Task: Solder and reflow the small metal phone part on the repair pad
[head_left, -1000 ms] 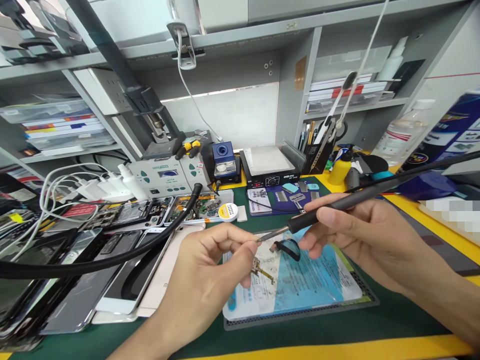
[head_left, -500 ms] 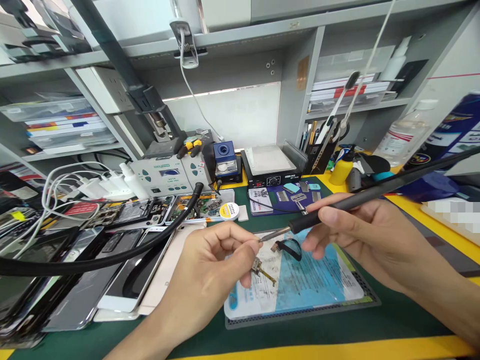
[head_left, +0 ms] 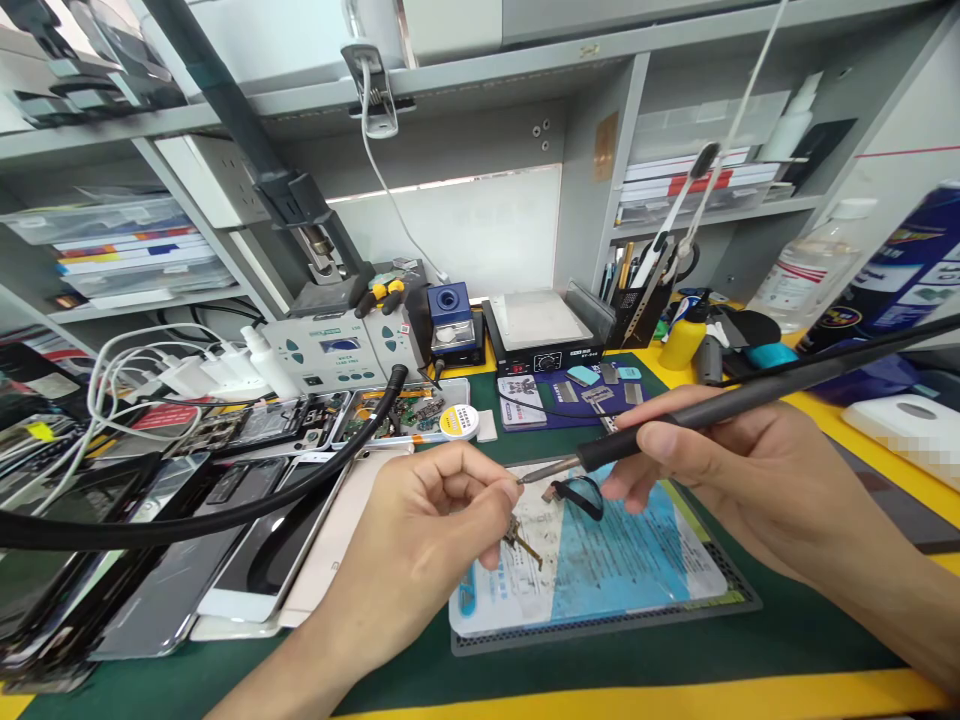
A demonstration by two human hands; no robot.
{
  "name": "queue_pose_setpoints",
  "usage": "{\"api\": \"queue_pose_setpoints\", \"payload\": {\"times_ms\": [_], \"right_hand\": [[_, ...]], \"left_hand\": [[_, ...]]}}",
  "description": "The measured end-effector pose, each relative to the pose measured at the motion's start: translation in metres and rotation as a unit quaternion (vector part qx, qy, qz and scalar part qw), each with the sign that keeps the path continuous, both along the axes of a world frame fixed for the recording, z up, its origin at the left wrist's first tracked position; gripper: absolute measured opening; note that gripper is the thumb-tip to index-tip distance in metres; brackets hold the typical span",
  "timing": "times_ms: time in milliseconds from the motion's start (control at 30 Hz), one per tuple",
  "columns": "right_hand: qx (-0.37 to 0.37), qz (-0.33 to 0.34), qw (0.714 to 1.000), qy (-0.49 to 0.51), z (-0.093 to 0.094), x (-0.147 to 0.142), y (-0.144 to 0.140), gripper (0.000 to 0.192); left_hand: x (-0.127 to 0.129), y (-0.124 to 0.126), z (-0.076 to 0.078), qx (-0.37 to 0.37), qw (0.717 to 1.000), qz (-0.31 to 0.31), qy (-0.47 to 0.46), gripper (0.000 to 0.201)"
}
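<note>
My right hand (head_left: 720, 455) is closed around the black handle of a soldering iron (head_left: 615, 450), whose metal tip points left. That tip meets the fingertips of my left hand (head_left: 450, 520), where the exact contact is hidden. Pinched in my left hand is a small circuit board piece (head_left: 526, 548); its narrow brownish strip sticks out below the fingers, and the rest is covered. Beneath both hands lies a stained blue-and-white mat (head_left: 615, 570). A black flex cable (head_left: 581, 495) with a coppery end rests on it between the hands.
Several phones (head_left: 255, 540) lie at the left, crossed by a thick black hose (head_left: 315, 480). Behind stand a hot-air station (head_left: 345, 345), a tray of circuit parts (head_left: 409, 412), a hot plate (head_left: 547, 335) and a yellow bottle (head_left: 686, 335). A white device (head_left: 907, 430) sits at the right.
The circuit board piece has turned slightly in my left fingers, its strip now lower and more to the left. The soldering iron has hardly moved, its tip staying at the fingertips.
</note>
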State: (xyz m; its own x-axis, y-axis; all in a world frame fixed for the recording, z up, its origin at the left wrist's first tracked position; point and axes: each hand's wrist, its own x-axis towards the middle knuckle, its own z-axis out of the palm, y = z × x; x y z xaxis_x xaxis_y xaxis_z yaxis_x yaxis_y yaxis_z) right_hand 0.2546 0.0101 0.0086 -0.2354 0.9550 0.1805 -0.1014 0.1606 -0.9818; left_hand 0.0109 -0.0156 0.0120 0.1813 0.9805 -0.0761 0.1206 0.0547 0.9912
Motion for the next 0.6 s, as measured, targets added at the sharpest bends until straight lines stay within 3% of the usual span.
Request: {"api": "queue_pose_setpoints", "payload": {"times_ms": [167, 400, 600], "right_hand": [[0.003, -0.007, 1.0, -0.002, 0.001, 0.002, -0.003, 0.015], [-0.047, 0.02, 0.998, 0.031, 0.008, -0.004, 0.001, 0.018], [-0.068, -0.008, 0.997, 0.027, 0.011, -0.01, 0.003, 0.027]], "left_hand": [[-0.001, 0.0, 0.002, -0.006, 1.0, -0.003, -0.011, 0.007], [-0.002, -0.003, 0.0, -0.022, 0.999, -0.024, -0.017, 0.019], [-0.004, -0.004, 0.0, -0.019, 0.999, -0.034, -0.027, 0.018]]}}
